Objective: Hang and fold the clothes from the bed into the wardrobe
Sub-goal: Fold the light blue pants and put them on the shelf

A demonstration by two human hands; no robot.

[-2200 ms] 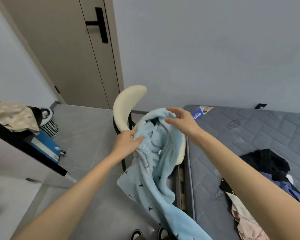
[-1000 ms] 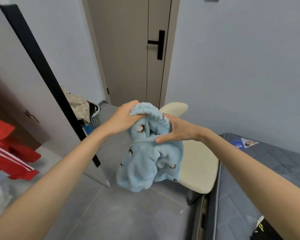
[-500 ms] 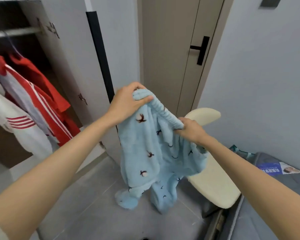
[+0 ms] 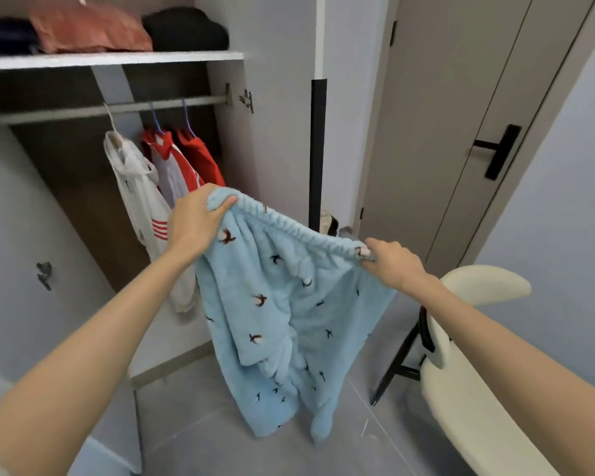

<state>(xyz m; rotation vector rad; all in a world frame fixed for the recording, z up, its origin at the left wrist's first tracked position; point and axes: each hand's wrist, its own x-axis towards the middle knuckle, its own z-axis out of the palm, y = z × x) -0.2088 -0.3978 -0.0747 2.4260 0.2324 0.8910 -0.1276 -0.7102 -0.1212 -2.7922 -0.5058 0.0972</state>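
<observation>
I hold up light blue fleece trousers (image 4: 282, 310) printed with small dark birds, stretched out by the elastic waistband. My left hand (image 4: 194, 221) grips the waistband's left end and my right hand (image 4: 390, 264) pinches its right end. The legs hang down towards the grey floor. Behind them stands the open wardrobe (image 4: 261, 132). Its rail (image 4: 124, 108) carries a white hooded top (image 4: 141, 204) and two red and white garments (image 4: 186, 163) on hangers. The bed is out of view.
Folded orange (image 4: 90, 29) and black clothes (image 4: 186, 27) lie on the wardrobe's top shelf (image 4: 117, 58). A cream chair (image 4: 474, 365) with black legs stands at my right. A closed door with a black handle (image 4: 498, 151) is behind it.
I have turned left from the bed and chair to face the open wardrobe. The bunched trousers were opened out and my hands moved apart along the waistband.
</observation>
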